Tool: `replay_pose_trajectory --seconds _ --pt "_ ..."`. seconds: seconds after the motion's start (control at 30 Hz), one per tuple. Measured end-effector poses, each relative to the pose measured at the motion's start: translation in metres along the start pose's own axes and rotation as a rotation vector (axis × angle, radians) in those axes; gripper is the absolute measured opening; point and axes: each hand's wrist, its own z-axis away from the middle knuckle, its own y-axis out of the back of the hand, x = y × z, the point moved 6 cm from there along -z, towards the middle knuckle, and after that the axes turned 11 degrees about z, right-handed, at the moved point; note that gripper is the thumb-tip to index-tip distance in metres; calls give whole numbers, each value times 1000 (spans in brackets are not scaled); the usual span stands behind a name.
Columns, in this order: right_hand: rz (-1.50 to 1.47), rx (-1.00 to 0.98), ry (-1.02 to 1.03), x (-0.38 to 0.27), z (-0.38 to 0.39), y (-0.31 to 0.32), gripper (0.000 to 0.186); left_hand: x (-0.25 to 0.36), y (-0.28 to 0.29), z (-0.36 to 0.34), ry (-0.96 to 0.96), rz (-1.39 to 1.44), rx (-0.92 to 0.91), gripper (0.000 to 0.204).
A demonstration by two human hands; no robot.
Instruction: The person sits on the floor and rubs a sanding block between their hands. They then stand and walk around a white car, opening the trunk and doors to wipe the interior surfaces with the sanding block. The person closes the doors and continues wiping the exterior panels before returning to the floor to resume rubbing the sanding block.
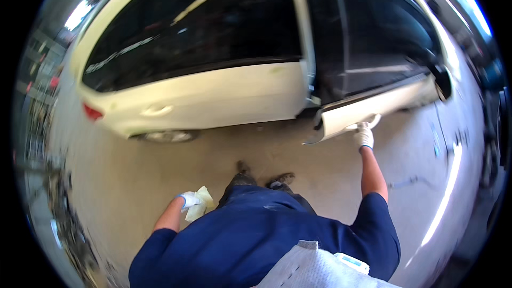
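Observation:
A cream-white car [224, 96] with dark tinted windows stands side-on before me. Its door on the right [389, 98] is swung open toward me. My gloved right hand [364, 133] grips that door's outer handle [373, 121], arm stretched forward. Low on the left, beside my body, my gloved left hand [189, 200] holds a pale yellow folded cloth or paper [202, 205]; some of its fingers are hidden behind it. The closed door to the left has a handle [157, 111], with a wheel [169, 136] partly visible below.
My shoes stand on the grey floor [133, 170] a short way from the car. Cluttered shelving or racks [42, 101] run along the far left rim. A thin hose or tool [405, 183] lies on the floor to the right. Dark objects [488, 138] line the right edge.

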Motion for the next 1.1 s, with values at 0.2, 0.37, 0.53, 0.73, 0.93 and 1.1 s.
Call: replay_pose_trajectory --seconds 0.2,0.37,0.53,0.73,0.93,1.1 --pt "275 59 -79 166 129 55 28 107 0 -73 -138 -186 18 47" --pt "373 -89 -653 391 342 68 55 145 -24 -122 -149 107 -137 44" --pt "-558 -533 -1710 296 575 -99 41 213 59 -84 -67 220 -36 43" --pt "-140 -875 -423 165 459 -184 34 428 2 -207 -609 -228 -65 42" --pt "-400 -346 -203 13 156 -78 33 618 -61 -139 -840 -400 -89 57" --pt "-1196 -547 -381 -31 17 -50 41 724 -118 -127 -925 -15 -181 47"
